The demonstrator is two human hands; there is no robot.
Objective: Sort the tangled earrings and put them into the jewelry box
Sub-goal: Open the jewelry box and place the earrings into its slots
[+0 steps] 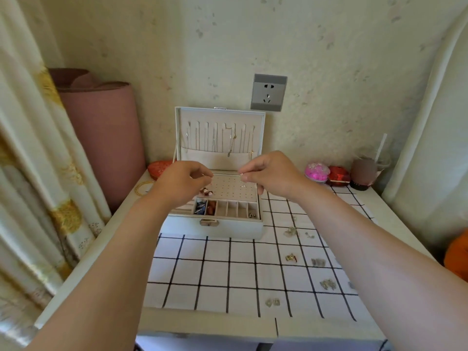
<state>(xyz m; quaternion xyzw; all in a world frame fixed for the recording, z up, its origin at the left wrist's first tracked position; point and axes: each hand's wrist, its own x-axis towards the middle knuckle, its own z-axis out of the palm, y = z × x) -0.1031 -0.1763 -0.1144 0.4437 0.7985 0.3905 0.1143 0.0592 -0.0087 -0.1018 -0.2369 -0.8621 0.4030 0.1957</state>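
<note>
earrings point(291, 257) on cloth point(215, 269), R of jewelry box point(215, 229)

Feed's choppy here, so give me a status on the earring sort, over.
Left hand and right hand pinched above open jewelry box; held item too small to tell. Several earrings on checked cloth. Nothing blocking.

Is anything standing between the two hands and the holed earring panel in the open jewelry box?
Nothing visible does. The lid stands open, and the holed panel lies uncovered just below the left hand and the right hand. Only a red-and-white earring sits at its front left corner. What the fingers pinch is too small to see.
</note>
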